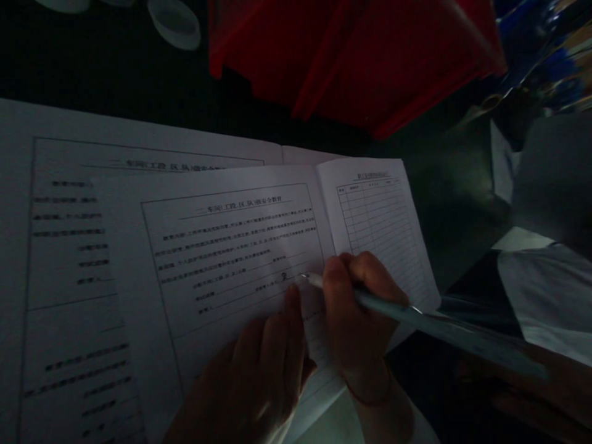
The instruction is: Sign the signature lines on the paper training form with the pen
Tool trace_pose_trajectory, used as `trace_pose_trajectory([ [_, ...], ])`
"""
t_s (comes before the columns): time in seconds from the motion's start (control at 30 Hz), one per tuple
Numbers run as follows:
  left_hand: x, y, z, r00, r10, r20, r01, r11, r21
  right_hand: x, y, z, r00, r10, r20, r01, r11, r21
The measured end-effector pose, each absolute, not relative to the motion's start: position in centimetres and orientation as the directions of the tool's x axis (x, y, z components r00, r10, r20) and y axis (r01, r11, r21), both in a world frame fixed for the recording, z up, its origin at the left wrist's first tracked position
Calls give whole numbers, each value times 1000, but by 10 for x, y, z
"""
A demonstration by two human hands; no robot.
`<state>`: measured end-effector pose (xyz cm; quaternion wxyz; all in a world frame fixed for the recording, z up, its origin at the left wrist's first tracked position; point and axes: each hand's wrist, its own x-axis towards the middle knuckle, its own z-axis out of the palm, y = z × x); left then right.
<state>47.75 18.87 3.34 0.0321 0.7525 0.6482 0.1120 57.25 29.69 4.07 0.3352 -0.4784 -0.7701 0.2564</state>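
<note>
In my right hand is a pale bluish-green pen, pinched near its point. The pen tip meets a printed form page of an open booklet, just right of a small handwritten mark on a line. My left hand lies on that same page with fingers stretched out, the index fingertip just below the mark. The booklet's right page carries a ruled table, partly covered by my right hand. Beneath it lies a second open booklet with similar print, partly hidden.
A red plastic bin stands behind the booklets. Round whitish cups or lids sit at the back left. White papers lie at the right, with blue items above. A dim hand or forearm shows at the lower right.
</note>
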Motion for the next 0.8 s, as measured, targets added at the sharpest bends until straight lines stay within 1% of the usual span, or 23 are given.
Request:
trace_pose_trajectory([
  [0.07, 478, 188, 31, 122, 982, 145, 967, -151, 206, 572, 298, 40, -292, 918, 270, 530, 390, -753],
  [0.2, 480, 187, 30, 113, 987, 115, 967, -135, 215, 570, 299, 39, -339, 912, 231, 486, 380, -787],
  [0.37, 481, 187, 32, 88, 990, 110, 964, -113, 240, 570, 298, 39, -349, 911, 220, 511, 382, -770],
  [0.5, 481, 187, 32, 64, 988, 139, 974, -93, 208, 569, 298, 39, -380, 900, 214, 500, 395, -771],
  [0.6, 481, 188, 31, 88, 987, 138, 977, -112, 180, 569, 298, 39, -374, 902, 214, 524, 396, -754],
  [0.67, 481, 189, 31, 101, 987, 125, 975, -123, 185, 570, 298, 38, -362, 905, 222, 537, 397, -744],
  [0.8, 482, 188, 30, 91, 990, 109, 972, -112, 205, 569, 299, 36, -342, 915, 212, 501, 369, -783],
])
